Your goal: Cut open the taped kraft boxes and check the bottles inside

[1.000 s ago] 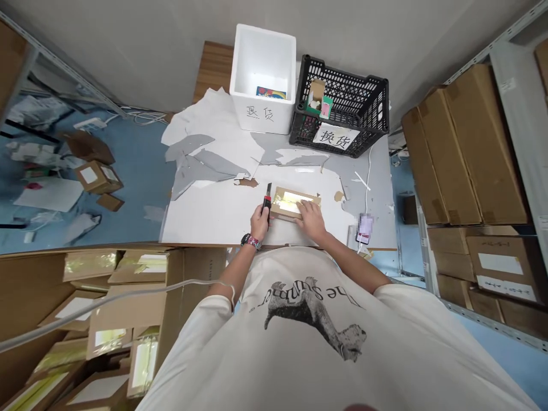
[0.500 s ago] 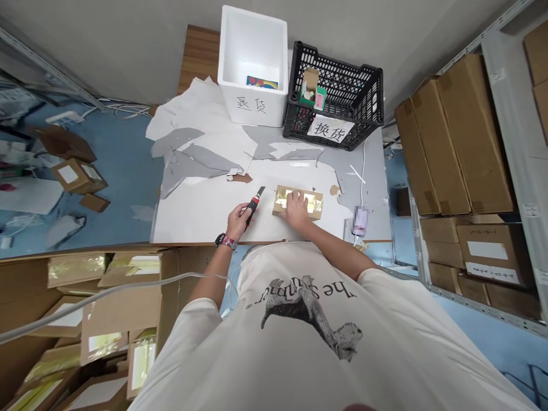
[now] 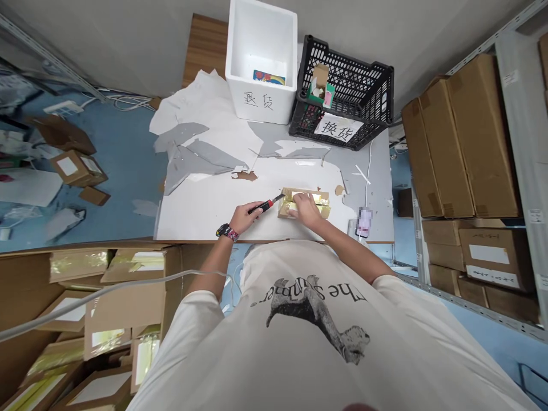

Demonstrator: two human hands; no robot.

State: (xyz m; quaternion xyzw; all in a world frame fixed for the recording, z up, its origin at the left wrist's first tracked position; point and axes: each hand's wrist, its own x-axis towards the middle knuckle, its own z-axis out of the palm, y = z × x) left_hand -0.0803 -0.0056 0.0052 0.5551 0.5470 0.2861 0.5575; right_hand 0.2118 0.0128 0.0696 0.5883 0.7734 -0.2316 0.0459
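A small cardboard box with shiny yellow tape and a white label lies near the table's front edge. My right hand rests over its top, fingers bent and gripping it. A dark line runs along the box beside my fingers. My left hand, with a watch at the wrist, is closed around a red and black utility knife. The blade points right and reaches the upper left corner of the box; whether it cuts in is too small to tell.
At the table's back stand a white foam bin and a black crate, both holding items. Torn paper covers the tabletop. A phone-like object lies at right. Boxes fill a large carton at lower left and shelves at right.
The knife has swung from pointing up to pointing right, and its blade has moved to the box. The dark line along the box now shows. The whole view has shifted slightly.
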